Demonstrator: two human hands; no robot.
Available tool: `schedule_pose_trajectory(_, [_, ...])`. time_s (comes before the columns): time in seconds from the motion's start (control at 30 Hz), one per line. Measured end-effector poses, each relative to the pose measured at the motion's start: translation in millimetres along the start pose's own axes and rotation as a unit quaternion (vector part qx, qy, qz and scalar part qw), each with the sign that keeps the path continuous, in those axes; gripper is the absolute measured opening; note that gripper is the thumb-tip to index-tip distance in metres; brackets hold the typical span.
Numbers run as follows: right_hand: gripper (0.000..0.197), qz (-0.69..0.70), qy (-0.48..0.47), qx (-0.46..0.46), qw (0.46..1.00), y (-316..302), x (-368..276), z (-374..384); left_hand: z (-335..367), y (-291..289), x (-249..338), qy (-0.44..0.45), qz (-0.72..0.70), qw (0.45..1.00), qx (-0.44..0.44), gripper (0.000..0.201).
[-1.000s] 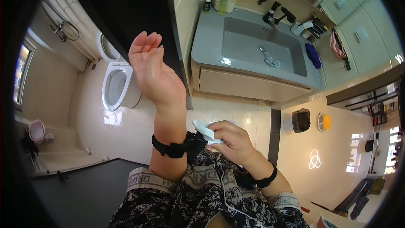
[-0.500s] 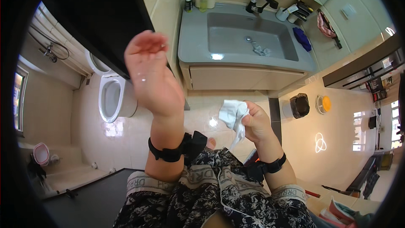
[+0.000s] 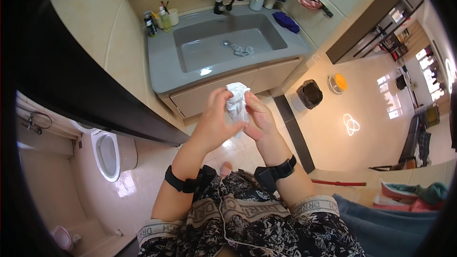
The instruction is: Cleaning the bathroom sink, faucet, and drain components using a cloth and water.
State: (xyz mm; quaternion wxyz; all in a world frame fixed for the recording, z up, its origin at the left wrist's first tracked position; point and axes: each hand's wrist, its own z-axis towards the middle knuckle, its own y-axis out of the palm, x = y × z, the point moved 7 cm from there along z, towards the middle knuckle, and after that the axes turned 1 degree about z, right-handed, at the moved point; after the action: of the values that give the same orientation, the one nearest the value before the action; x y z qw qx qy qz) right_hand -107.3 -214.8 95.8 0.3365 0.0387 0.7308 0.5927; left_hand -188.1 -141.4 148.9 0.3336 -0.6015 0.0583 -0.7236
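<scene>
White tissue (image 3: 237,102), up between the hands, near side of the counter (image 3: 159,62). Counter is biggest: grey top, basin (image 3: 190,43) sunk in it, black faucet (image 3: 220,2) behind. Next the hands, both gripping: left hand (image 3: 212,123) has curled fingers at the upper left edge, thumb across lower down; right hand (image 3: 261,120) pinches the right edge. Neither is nearer, both touch. Tissue's long axis runs roughly from counter side back toward body; firmer grip, can't tell. Smaller: crumpled whitish piece (image 3: 243,50) in basin, then drain (image 3: 225,44) just beside.
</scene>
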Motion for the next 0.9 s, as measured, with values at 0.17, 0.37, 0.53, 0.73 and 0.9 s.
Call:
schedule_pose_trajectory(0.17, [0.031, 0.015, 0.009, -0.004, 1.000, 7.9, -6.2, -3.1, 12.1, -10.4, -3.5, 0.013, -0.009, 0.999, 0.034, 0.034])
schedule_pose_trajectory(0.37, [0.030, -0.102, -0.119, 0.028, 0.987, 11.4, -74.6, -8.5, 0.1, -12.5, 0.4, -0.079, -0.192, 0.974, 0.096, 0.020])
schedule_pose_trajectory(0.53, [0.020, -0.082, -0.231, 0.105, 0.964, 4.0, -122.3, -19.7, -27.0, 42.2, 70.9, 0.116, -0.047, 0.979, -0.164, 0.037])
schedule_pose_trajectory(0.73, [0.016, -0.080, -0.274, 0.176, 0.942, -22.8, -138.0, -23.1, -36.7, 67.8, 86.3, 0.019, -0.188, 0.929, -0.319, 0.052])
schedule_pose_trajectory(0.9, [0.015, -0.122, -0.281, 0.230, 0.924, -41.8, -132.9, -22.1, -37.2, 78.5, 88.9, 0.088, -0.089, 0.948, -0.293, 0.054])
